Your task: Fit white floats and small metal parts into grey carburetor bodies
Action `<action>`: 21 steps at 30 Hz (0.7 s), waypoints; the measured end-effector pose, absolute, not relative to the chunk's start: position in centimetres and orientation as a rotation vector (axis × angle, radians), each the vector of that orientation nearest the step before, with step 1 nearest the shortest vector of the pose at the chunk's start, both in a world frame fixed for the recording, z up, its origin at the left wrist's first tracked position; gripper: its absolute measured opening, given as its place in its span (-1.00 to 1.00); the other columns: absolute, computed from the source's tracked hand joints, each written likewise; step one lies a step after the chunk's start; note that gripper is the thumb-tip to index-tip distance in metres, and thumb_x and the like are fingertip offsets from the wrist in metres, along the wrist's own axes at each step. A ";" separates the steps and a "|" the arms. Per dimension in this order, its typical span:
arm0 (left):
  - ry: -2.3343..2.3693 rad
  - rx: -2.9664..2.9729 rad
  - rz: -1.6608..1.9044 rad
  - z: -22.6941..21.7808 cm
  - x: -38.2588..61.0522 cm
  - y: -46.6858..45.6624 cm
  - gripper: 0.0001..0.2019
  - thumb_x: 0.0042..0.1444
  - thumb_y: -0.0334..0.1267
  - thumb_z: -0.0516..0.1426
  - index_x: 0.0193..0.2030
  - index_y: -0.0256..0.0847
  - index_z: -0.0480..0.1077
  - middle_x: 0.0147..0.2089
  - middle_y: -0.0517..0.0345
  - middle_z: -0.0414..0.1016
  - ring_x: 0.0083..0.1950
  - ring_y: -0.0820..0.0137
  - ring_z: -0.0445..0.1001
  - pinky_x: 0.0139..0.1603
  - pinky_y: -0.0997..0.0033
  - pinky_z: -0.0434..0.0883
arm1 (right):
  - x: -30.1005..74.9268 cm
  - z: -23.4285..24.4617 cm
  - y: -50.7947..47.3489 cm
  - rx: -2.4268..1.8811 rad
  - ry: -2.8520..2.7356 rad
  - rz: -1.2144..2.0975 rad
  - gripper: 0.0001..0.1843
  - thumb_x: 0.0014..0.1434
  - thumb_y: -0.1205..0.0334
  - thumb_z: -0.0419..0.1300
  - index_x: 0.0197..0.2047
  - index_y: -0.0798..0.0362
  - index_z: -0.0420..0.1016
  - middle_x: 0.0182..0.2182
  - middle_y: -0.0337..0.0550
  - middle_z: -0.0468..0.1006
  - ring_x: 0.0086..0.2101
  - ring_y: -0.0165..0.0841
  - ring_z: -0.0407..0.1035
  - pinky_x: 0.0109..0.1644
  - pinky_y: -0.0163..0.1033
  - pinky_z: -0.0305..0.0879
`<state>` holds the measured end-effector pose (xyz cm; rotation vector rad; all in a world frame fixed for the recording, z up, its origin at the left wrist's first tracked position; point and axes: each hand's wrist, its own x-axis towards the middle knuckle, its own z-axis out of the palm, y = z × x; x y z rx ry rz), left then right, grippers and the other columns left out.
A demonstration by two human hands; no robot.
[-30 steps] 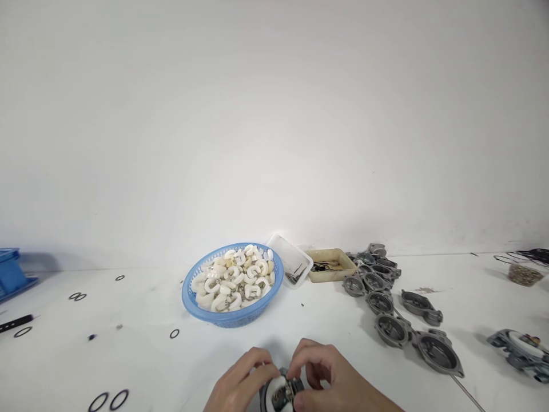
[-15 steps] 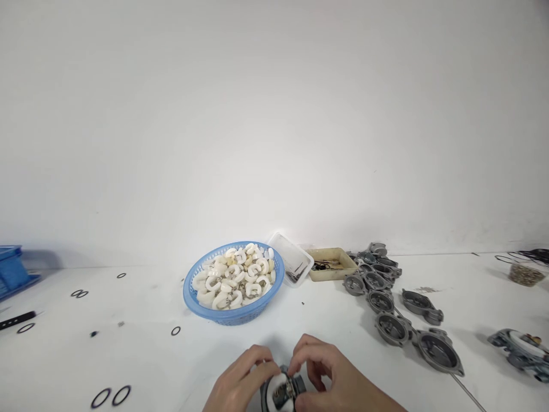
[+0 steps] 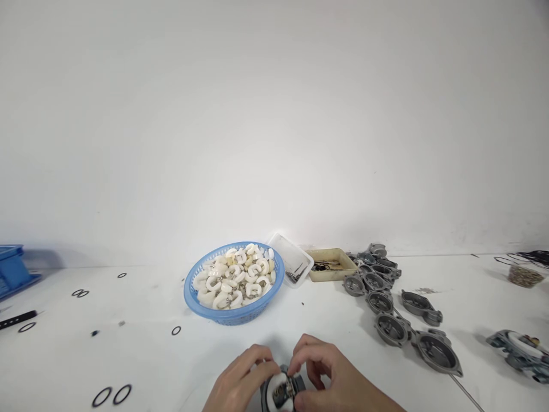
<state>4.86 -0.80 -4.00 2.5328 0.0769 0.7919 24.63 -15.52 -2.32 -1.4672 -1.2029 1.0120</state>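
At the bottom middle sits a grey metal carburetor body [image 3: 299,384], cut off by the lower edge, with a white ring-shaped float [image 3: 271,395] on its top and brass-coloured parts in the centre. My left hand [image 3: 242,380] grips it from the left, fingertips resting on the float's upper edge. From the right, my right hand [image 3: 326,372] curls its fingers onto the same carburetor, index fingertip near the float's hinge and thumb at the side. Any small pin between those fingertips is too small to make out.
A blue basket [image 3: 206,313] of white floats stands behind my hands. Beside it are a clear tray [image 3: 278,243] and a yellowish tray [image 3: 328,277]. Grey float bowls [image 3: 392,329] spread rightward, near another carburetor [image 3: 521,355]. Black rubber rings [image 3: 122,394] lie left, and a blue bin [image 3: 12,269] beyond.
Almost nothing differs. Both hands keep their hold on the carburetor, and the view has shifted only very slightly.
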 end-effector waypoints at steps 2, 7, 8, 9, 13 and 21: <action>0.075 2.527 0.813 -4.6 4.9 -0.6 -0.70 0.28 0.05 0.25 0.03 -0.03 0.43 -0.08 0.12 0.48 -0.19 0.36 0.56 -0.16 0.49 0.51 | 24.6 -2.3 -15.6 -1.472 -1.203 1.015 -0.69 -0.10 0.25 0.51 -0.23 -0.06 0.64 -0.23 -0.32 0.35 -0.34 -0.43 0.18 -0.23 -0.29 0.10; 0.097 2.524 0.790 -5.8 4.9 -0.3 -0.69 0.26 0.05 0.26 0.03 -0.02 0.43 -0.06 0.10 0.48 -0.16 0.33 0.56 -0.14 0.47 0.50 | 24.6 -2.5 -15.6 -1.467 -1.204 1.007 -0.70 -0.10 0.24 0.52 -0.23 -0.06 0.64 -0.24 -0.32 0.34 -0.35 -0.44 0.19 -0.24 -0.29 0.11; 0.094 2.519 0.798 -5.7 4.9 -0.4 -0.69 0.26 0.05 0.26 0.04 -0.02 0.43 -0.06 0.10 0.48 -0.15 0.32 0.56 -0.14 0.46 0.51 | 24.6 -2.5 -15.5 -1.467 -1.204 1.006 -0.70 -0.10 0.25 0.52 -0.24 -0.06 0.64 -0.23 -0.33 0.34 -0.35 -0.44 0.19 -0.24 -0.29 0.11; 0.087 2.513 0.804 -5.5 4.9 -0.4 -0.69 0.26 0.05 0.26 0.03 -0.03 0.44 -0.07 0.10 0.48 -0.15 0.32 0.56 -0.14 0.46 0.51 | 24.6 -2.5 -15.5 -1.466 -1.204 1.004 -0.69 -0.11 0.26 0.52 -0.24 -0.06 0.64 -0.24 -0.33 0.35 -0.34 -0.44 0.19 -0.24 -0.29 0.11; 0.074 2.497 0.759 -3.8 4.8 -0.9 -0.70 0.27 0.04 0.26 0.02 -0.04 0.45 -0.08 0.10 0.50 -0.15 0.34 0.58 -0.12 0.48 0.53 | 24.7 -2.6 -15.5 -1.455 -1.203 1.010 -0.69 -0.11 0.25 0.53 -0.23 -0.06 0.65 -0.25 -0.33 0.35 -0.34 -0.44 0.18 -0.25 -0.30 0.10; 0.086 2.488 0.702 -3.2 4.9 -0.9 -0.71 0.30 0.04 0.24 0.01 -0.06 0.47 -0.08 0.06 0.51 -0.16 0.31 0.58 -0.13 0.44 0.54 | 24.6 -2.9 -15.4 -1.462 -1.204 1.001 -0.68 -0.09 0.21 0.52 -0.22 -0.06 0.64 -0.23 -0.31 0.37 -0.34 -0.42 0.19 -0.24 -0.29 0.12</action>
